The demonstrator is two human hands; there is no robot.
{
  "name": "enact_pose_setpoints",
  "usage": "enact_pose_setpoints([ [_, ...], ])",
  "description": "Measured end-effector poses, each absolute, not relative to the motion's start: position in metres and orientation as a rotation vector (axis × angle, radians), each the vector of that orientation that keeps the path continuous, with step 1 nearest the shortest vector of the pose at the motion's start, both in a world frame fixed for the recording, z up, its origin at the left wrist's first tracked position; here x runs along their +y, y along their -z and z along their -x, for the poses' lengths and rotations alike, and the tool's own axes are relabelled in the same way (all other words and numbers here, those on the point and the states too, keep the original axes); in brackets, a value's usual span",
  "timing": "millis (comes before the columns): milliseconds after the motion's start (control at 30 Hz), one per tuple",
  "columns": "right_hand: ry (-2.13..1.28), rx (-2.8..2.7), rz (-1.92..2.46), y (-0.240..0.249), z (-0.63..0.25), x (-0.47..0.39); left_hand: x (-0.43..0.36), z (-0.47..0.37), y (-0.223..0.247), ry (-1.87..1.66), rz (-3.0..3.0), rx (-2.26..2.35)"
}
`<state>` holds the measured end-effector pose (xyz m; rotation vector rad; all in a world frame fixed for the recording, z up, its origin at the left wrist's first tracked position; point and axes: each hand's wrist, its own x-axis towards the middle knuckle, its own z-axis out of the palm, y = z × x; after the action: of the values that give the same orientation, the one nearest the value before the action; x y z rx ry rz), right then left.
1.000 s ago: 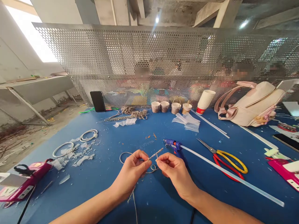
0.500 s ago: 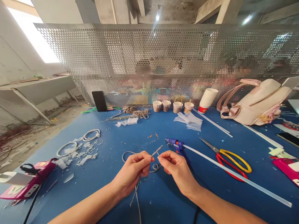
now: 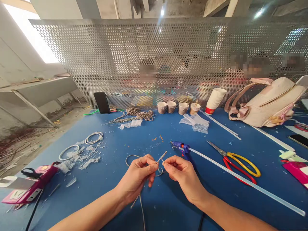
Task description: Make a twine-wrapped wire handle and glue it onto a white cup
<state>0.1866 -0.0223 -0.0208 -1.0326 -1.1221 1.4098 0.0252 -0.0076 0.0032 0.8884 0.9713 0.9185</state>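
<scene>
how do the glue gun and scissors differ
The glue gun is purple; the scissors have red and yellow handles. The glue gun carries a long glue stick; the scissors have pointed blades. The glue gun sits nearer the right hand than the scissors. Both are on the table.

Cord [image 3: 162,156]: rough string
Glue stick [image 3: 264,191]: smooth, cloudy plastic
Scissor blades [image 3: 218,148]: shiny metal
Backpack [image 3: 269,104] at right: dull cloth

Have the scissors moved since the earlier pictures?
No. The scissors keep the same place and angle to the right of the glue gun; only the whole view has shifted slightly.
</scene>
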Motion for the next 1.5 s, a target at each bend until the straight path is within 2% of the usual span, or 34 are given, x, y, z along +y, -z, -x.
enact_pose_setpoints([
  [500, -1.381, -1.251, 1.035, 0.0224, -0.1817, -0.0243, -0.0099, -0.0261, -0.0012, -1.022, -0.826, 0.974],
  [867, -1.352, -1.276, 1.08, 0.0275, -0.1825, -0.0212, -0.0088, -0.0288, -0.0027, -0.946, -0.746, 0.986],
  [1500, -1.308, -1.341, 1.112, 0.0215, -0.1823, -0.0224, -0.0078, -0.0254, 0.002, -0.994, -1.002, 0.95],
])
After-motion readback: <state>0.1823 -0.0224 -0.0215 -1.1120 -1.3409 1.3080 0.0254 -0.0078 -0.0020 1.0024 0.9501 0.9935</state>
